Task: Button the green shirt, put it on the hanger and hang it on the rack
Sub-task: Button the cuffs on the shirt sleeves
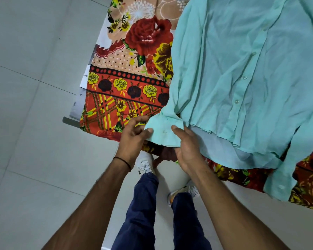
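A light green shirt [233, 73] lies spread front-up on a table, its placket with several small buttons running down the right half. One sleeve ends in a cuff [163, 131] at the table's near edge. My left hand [134, 136] pinches the cuff's left corner with thumb on top. My right hand [185, 148] grips the cuff's right side, thumb on top and fingers underneath. The other sleeve hangs over the edge at the lower right. No hanger or rack is in view.
A floral red, yellow and orange cloth [126, 83] covers the table, whose metal frame [76, 107] shows at the left. Grey floor tiles [29, 123] surround it. My legs in blue trousers and white shoes stand below the table edge.
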Demonstrator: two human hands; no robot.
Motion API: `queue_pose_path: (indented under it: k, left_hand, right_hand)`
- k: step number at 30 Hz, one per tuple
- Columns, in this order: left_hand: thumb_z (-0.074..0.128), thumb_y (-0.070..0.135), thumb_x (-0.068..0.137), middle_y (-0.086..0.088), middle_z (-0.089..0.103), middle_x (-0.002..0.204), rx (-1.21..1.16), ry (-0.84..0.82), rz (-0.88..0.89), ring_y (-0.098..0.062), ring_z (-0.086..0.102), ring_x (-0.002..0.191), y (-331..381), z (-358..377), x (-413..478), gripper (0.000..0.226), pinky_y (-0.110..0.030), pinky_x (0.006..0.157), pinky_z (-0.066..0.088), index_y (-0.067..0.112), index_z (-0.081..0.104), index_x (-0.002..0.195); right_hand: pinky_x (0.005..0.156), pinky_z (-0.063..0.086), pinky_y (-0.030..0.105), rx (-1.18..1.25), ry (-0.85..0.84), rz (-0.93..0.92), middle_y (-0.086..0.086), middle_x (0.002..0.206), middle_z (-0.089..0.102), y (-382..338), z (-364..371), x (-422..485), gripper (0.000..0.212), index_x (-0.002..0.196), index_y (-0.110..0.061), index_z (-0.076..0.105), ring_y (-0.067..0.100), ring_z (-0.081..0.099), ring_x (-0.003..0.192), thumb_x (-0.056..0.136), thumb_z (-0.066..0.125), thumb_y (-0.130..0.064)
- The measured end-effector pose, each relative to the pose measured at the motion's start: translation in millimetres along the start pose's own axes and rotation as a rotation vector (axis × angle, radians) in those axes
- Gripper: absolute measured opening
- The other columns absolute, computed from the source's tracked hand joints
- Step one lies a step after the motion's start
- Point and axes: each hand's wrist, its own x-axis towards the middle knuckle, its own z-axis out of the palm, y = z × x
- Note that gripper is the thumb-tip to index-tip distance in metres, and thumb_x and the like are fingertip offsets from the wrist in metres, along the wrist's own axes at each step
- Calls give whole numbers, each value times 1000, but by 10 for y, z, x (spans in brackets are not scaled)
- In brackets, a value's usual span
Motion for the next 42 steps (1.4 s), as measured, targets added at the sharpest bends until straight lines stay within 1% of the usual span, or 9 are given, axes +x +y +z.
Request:
queue_pose_path:
  k: [5, 8, 13, 17, 20, 23, 29, 34, 42]
  left_hand:
    - [51, -9, 93, 4, 73, 80, -38, -5, 68, -18, 70, 76, -27, 11, 23, 31, -30, 61, 57, 15, 52, 114]
    - [43, -11, 95, 8, 68, 77, -37, -16, 66, -16, 67, 75, -8, 49, 29, 28, -27, 57, 52, 13, 51, 108]
    - [43, -1, 93, -15, 65, 107, -61, -51, 40, -34, 60, 99, -21, 61, 54, 28, -52, 83, 52, 17, 64, 90]
    - [56, 5, 93, -15, 68, 108, -148, -56, -36, -30, 64, 97, -31, 53, 60, 13, -43, 83, 54, 12, 66, 99]
    - [73, 12, 79, -15, 68, 119, -98, -70, -6, -32, 67, 105, -89, 20, 53, 29, -48, 86, 58, 13, 66, 107]
    - [76, 3, 77, -13, 68, 114, 2, -43, 88, -35, 67, 104, -100, 25, 27, 32, -53, 83, 59, 13, 67, 106]
    - [70, -6, 81, 3, 69, 100, 185, 27, 264, -20, 66, 94, -37, 83, 5, 25, -48, 82, 58, 15, 71, 95]
    - [71, -4, 81, -2, 71, 102, 216, 26, 275, -17, 67, 96, -39, 84, 16, 22, -47, 84, 58, 15, 73, 93]
    - [75, 7, 83, 1, 73, 100, 210, 27, 260, -23, 69, 92, -100, 56, 11, 16, -56, 82, 57, 19, 74, 94]
  right_hand:
    - [72, 50, 17, -562, 322, -417, 2, 101, 58, 87, 20, -24, 27, 107, -9, 48, 17, 62, 89, 90, 69, -12]
    - [72, 45, 22, -721, 325, -696, 3, 91, 52, 91, 18, -109, 18, 97, -11, 48, 21, 53, 82, 93, 65, -13]
    - [77, 51, 16, -681, 12, -412, -8, 98, 68, 81, 82, -187, 21, 104, -19, 63, 6, 64, 92, 94, 66, -37]
    - [76, 52, 16, -636, 46, -378, -8, 97, 70, 100, 54, -125, 14, 110, -16, 65, 3, 67, 90, 98, 60, -20]
    - [81, 55, 20, -675, 70, -422, -4, 101, 72, 104, 49, -101, 21, 115, -14, 67, 5, 67, 94, 101, 53, -19]
    - [86, 53, 22, -705, 131, -497, -3, 106, 70, 109, 62, -90, 22, 116, -13, 67, 6, 65, 100, 102, 52, -21]
    - [83, 52, 17, -612, 91, -515, -4, 103, 69, 71, 126, -164, 19, 116, -16, 65, 5, 66, 94, 98, 60, -13]
    - [93, 54, 27, -584, 73, -510, -6, 109, 71, 66, 149, -161, 23, 117, -18, 65, 9, 67, 104, 97, 58, -10]
    - [91, 53, 23, -581, 64, -506, -9, 107, 71, 72, 123, -156, 22, 114, -17, 67, 4, 66, 104, 95, 60, -8]
